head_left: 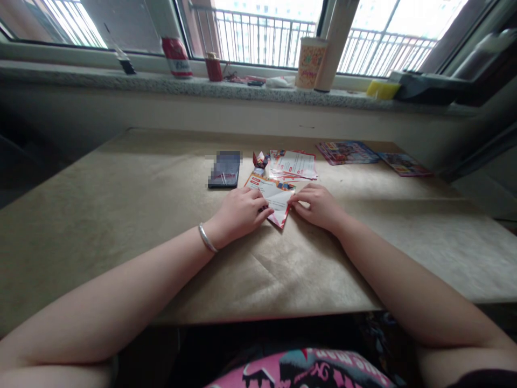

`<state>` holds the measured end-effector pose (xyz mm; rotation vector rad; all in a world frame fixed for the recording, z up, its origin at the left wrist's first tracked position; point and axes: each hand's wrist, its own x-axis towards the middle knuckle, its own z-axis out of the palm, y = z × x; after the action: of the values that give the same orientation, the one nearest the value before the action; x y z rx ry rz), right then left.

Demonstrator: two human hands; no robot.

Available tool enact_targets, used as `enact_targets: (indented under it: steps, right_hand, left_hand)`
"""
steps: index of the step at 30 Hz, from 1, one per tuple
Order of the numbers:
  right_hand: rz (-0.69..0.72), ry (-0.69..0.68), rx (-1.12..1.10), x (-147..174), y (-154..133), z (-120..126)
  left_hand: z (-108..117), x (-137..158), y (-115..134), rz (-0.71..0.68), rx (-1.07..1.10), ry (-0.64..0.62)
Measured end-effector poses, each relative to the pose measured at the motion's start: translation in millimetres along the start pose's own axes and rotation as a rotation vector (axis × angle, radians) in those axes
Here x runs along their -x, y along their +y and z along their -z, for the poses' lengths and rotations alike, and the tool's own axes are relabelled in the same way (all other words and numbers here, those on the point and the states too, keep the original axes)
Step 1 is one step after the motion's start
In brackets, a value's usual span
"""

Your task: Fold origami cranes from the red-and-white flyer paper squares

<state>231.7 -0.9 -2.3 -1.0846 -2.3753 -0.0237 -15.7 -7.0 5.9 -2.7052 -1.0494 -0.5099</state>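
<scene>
A printed sheet (278,196), white with an orange-red border and small text, lies at an angle on the table with its lower corner towards me. My left hand (244,210), wearing a silver bangle (207,238), has its thumb and fingers closed at the sheet's left side and covers part of it. On the right edge, my right hand (317,205) pinches the paper between thumb and fingertips. Just beyond the sheet stands a small folded paper piece (260,160) with dark and red print. A stack of similar printed sheets (294,164) lies behind, slightly fanned.
A dark flat device (225,170), partly blurred out, lies left of the sheets. Colourful printed cards (347,152) and another card pile (405,163) rest at the back right. The windowsill (250,90) holds a red can (176,57), a patterned cup (311,63) and a yellow item (382,90).
</scene>
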Motion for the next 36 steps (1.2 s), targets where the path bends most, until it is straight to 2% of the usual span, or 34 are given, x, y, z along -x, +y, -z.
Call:
enact_targets:
  steps: [3,7,13,22,27,36]
  right_hand:
    - [0.007,0.056,0.009,0,0,0]
    - [-0.027,0.091,-0.013,1,4,-2]
    - [0.028,0.001,-0.059,4,9,-2]
    - [0.002,-0.012,0.053,2,9,-2]
    - [0.062,-0.002,0.128,0,6,2]
    - [0.12,-0.074,0.185,-1,0,7]
  left_hand:
    - [2,0,8,0.021,-0.006,-0.059]
    - [-1,2,3,0.013,0.075,-0.098]
    - [-8,5,-7,0.059,0.242,-0.125]
    - [-3,4,-6,-0.044,0.274,-0.201]
    - [-2,6,-10,-0.072,0.298,-0.216]
    - [2,6,-4,-0.086,0.255,-0.214]
